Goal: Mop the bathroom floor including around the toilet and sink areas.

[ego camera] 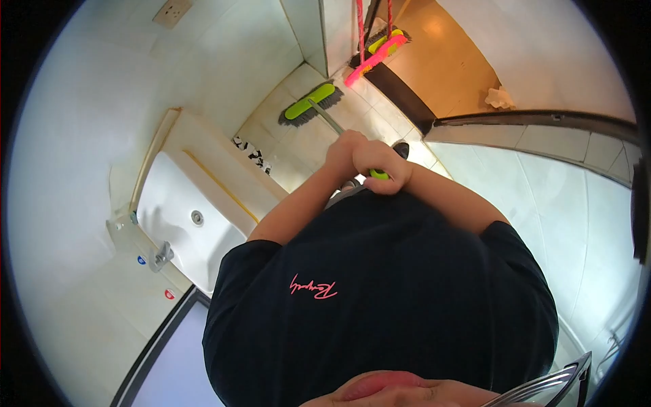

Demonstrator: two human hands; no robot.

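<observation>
A broom with a lime-green head (311, 102) and grey bristles rests on the tiled floor, ahead and slightly left. Its metal pole (328, 118) slants back towards my body. My left hand (347, 150) is closed around the pole, against my right hand. Nearer my dark T-shirt, my right hand (382, 165) is wrapped around the pole's end, where a green grip (379, 174) shows beneath the fingers. The hands partly overlap, hiding the pole between them.
On the left, a white washbasin (173, 203) has a tap (161, 257). A pink broom (376, 60) and another green-headed broom (385, 41) stand by the dark door sill (402, 96). Crumpled pale material (500, 98) lies beyond. Walls flank both sides.
</observation>
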